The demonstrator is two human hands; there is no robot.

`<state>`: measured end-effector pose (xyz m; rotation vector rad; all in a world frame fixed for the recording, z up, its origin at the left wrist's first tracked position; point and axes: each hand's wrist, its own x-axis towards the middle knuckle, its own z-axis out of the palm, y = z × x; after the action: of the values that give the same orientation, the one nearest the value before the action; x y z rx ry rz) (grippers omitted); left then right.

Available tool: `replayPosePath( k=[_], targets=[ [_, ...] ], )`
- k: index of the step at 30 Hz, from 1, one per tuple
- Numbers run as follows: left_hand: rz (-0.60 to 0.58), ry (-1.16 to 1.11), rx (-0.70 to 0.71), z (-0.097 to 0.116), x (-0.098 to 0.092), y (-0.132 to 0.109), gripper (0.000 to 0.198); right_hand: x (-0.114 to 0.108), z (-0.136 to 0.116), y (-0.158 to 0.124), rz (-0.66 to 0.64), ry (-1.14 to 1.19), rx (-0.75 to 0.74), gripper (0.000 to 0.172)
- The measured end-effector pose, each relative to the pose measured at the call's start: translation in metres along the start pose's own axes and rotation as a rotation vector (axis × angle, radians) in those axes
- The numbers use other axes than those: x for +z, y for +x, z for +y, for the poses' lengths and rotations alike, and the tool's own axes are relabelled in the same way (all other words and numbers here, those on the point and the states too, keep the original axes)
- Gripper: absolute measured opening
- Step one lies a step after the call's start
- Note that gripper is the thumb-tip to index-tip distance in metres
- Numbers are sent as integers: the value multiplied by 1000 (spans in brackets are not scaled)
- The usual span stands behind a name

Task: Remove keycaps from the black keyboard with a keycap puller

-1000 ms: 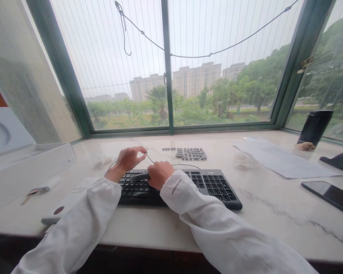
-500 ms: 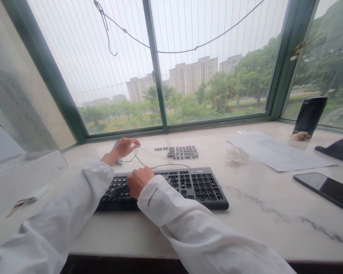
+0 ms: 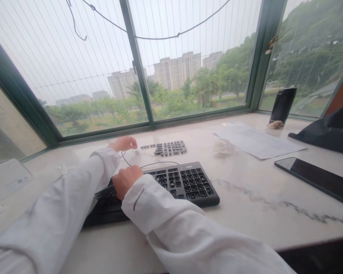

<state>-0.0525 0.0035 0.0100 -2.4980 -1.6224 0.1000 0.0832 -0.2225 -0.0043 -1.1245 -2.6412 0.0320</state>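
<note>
The black keyboard [image 3: 185, 182] lies flat on the marble sill [image 3: 246, 213], its long axis running left to right and tilted slightly away toward the right. On the keyboard's left half the right hand [image 3: 127, 180] is curled shut around a dark tool [image 3: 105, 191] that points left. Beyond the keyboard's back edge, the left hand [image 3: 124, 144] rests with fingers loosely together, just left of a cluster of loose keycaps [image 3: 169, 147].
</note>
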Motion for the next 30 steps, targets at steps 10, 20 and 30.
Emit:
replayPosePath(
  k=[10,20,30],
  targets=[
    [-1,-30,91,3,5,13,27,-5,-3,-1,-43,17,28,22],
    [-20,-64,118,-10,15,24,32,-7,-3,-3,-50,18,23,22],
    [3,-50,177,-17,21,30,33,-4,-3,-1,-40,5,37,22]
  ],
)
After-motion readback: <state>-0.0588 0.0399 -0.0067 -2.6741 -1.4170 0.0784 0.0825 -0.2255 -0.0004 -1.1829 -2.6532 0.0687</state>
